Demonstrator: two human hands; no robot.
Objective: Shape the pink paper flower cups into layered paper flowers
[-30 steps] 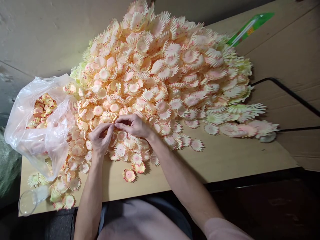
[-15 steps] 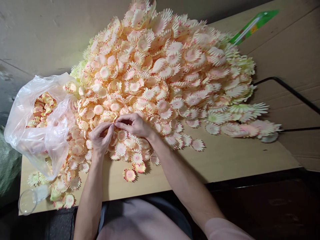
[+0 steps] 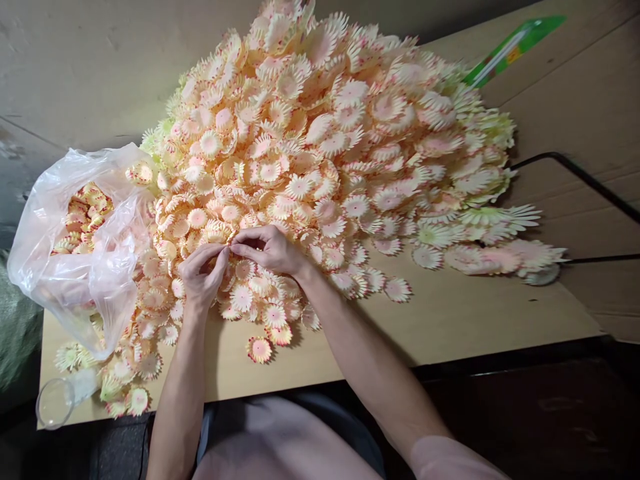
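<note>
- The left hand [image 3: 203, 273] and right hand [image 3: 267, 250] meet at the near edge of a big heap of flowers [image 3: 330, 140], small fabric or paper rosettes in peach, pink and pale yellow-green.
- Both sets of fingers are pinched together, tip to tip, on a single small piece [image 3: 230, 248] held between the hands. It is mostly hidden by the fingertips, so its shape, long axis and the way it faces cannot be told.
- That piece sits just above the heap's near slope, left of the table's middle. Held there, it seems close to the supply and square under the person's gaze, which would suit fine fingerwork.
- The heap fans out from the hands toward the far side and right, its long axis running from near left to far right. Most flowers lie face up; some at the far right rim are larger and greener.
- A clear plastic bag [image 3: 75, 267] lies at the left, touching the heap, its mouth open toward it, with more flowers inside.
- A lone flower [image 3: 259, 349] lies apart on the bare table [image 3: 450, 320], near the person.
- A clear round lid or cup [image 3: 54, 403] sits at the near left corner.
- A green packet [image 3: 515, 47] lies at the far right, beyond the heap.
</note>
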